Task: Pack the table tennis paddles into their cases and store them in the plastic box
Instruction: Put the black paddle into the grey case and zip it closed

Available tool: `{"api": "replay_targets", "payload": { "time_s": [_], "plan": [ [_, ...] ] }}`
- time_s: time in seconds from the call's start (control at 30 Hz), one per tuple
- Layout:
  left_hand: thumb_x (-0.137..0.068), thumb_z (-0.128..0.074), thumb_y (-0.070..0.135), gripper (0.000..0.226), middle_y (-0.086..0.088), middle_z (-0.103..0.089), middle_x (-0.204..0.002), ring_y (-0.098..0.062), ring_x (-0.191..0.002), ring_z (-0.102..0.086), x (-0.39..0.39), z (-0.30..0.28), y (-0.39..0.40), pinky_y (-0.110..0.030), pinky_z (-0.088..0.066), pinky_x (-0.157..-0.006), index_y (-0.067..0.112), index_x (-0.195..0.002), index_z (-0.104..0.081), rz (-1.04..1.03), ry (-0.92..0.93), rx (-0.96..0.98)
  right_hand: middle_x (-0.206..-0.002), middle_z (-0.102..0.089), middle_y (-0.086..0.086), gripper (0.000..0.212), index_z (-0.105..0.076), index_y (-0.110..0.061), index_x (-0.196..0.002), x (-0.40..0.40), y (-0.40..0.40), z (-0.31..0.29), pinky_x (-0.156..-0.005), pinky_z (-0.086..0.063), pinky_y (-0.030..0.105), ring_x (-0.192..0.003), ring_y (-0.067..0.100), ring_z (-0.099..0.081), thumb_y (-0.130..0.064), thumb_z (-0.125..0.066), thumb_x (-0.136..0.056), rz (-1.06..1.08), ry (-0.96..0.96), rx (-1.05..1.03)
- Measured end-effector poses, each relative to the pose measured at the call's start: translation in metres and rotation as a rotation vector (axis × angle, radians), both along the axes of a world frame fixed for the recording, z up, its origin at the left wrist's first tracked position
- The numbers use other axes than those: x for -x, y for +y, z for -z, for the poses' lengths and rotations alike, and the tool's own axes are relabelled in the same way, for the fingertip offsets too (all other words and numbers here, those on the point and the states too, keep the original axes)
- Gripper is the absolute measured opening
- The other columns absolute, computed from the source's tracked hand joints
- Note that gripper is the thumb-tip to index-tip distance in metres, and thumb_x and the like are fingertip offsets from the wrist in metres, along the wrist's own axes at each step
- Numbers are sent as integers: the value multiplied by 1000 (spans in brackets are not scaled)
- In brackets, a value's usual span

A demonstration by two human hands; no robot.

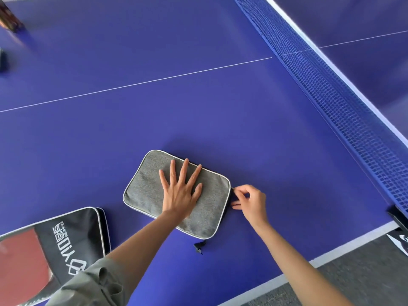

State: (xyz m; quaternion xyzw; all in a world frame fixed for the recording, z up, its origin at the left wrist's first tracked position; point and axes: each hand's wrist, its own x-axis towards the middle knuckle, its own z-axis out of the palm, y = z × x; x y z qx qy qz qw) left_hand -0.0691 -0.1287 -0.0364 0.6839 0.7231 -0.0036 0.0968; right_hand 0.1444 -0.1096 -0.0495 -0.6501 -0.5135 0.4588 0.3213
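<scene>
A grey rectangular paddle case [145, 191] with white piping lies flat on the blue table tennis table [154, 111]. My left hand [180, 191] presses on top of it with straight, spread fingers. My right hand [249, 200] pinches the zipper pull at the case's right edge. A second dark zipper pull [200, 247] sticks out at the case's near corner. At the lower left lies a black case [72, 237] with white lettering, and a red paddle [24, 257] lies partly on or in it.
The blue net [344, 102] runs diagonally on the right, its post clamp [398, 215] at the table edge. Grey carpet [353, 268] lies beyond the white edge line. Blurred dark objects [8, 21] sit at the far left.
</scene>
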Motion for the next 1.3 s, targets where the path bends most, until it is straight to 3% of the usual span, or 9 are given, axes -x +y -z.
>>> {"api": "replay_targets", "payload": {
  "time_s": [0.1,0.2,0.37,0.47,0.53,0.63,0.97,1.13,1.3],
  "plan": [
    [-92,-13,59,59,-5,-19,-157,-30,-147,-4,6,0,13,-60,-1,-115,40,-148,-12,63,-8,-11,-84,-64,11,14,-65,-6,-80,12,4,-5,-48,-57,25,-58,26,-69,1,-57,-89,110,30,-6],
    [-94,-31,56,56,-11,-32,-148,-33,-143,-15,8,-3,14,-62,-5,-113,38,-147,-23,-16,-31,-39,-88,-64,16,15,-66,-4,-80,21,25,-8,-46,-56,24,-66,33,-68,2,-56,-89,81,-7,-55],
    [-92,-23,59,64,-20,-30,-147,-39,-141,-16,0,-3,-4,-63,4,-111,29,-149,-18,-229,29,9,-84,-65,15,11,-69,0,-81,38,59,-8,-60,-58,43,-70,30,-65,1,-59,-86,-142,-202,-181],
    [-94,-19,56,64,-22,-35,-145,-41,-142,-16,0,-2,-7,-59,-6,-116,26,-149,-20,-110,0,-65,-83,-63,9,12,-71,-1,-83,47,80,-11,-57,-58,37,-68,27,-66,0,-59,-86,-279,-208,-194],
    [-95,-16,53,57,-14,-30,-151,-40,-144,-14,1,1,-9,-59,-11,-116,34,-149,-18,49,-12,-108,-83,-62,8,11,-71,0,-86,47,88,-12,-58,-58,36,-68,24,-66,0,-60,-87,-363,-196,-201],
    [-97,-15,53,52,-5,-26,-154,-36,-143,-17,4,4,-9,-61,-10,-115,43,-148,-12,60,-9,-105,-84,-61,6,10,-71,-1,-88,41,90,-9,-54,-58,28,-65,21,-65,0,-61,-88,-407,-146,-179],
    [-98,-14,51,49,-5,-32,-150,-33,-134,-32,3,3,-12,-58,-13,-114,45,-147,-13,31,-3,-122,-78,-63,7,9,-70,-5,-81,10,30,6,-54,-58,24,-62,17,-68,-2,-64,-86,-246,-98,-206],
    [-98,-16,50,49,-6,-36,-146,-33,-128,-37,2,6,-11,-58,-15,-113,45,-147,-15,33,2,-145,-75,-67,6,12,-72,-7,-78,4,-8,8,-60,-57,33,-62,18,-68,2,-65,-83,-128,-156,-208],
    [-98,-16,50,48,-7,-37,-145,-34,-126,-39,3,10,-11,-58,-16,-112,44,-147,-16,33,20,-160,-75,-69,6,17,-71,-11,-76,-5,-52,4,-62,-57,25,-63,7,-68,4,-65,-82,-19,-107,-144]
  ]
}}
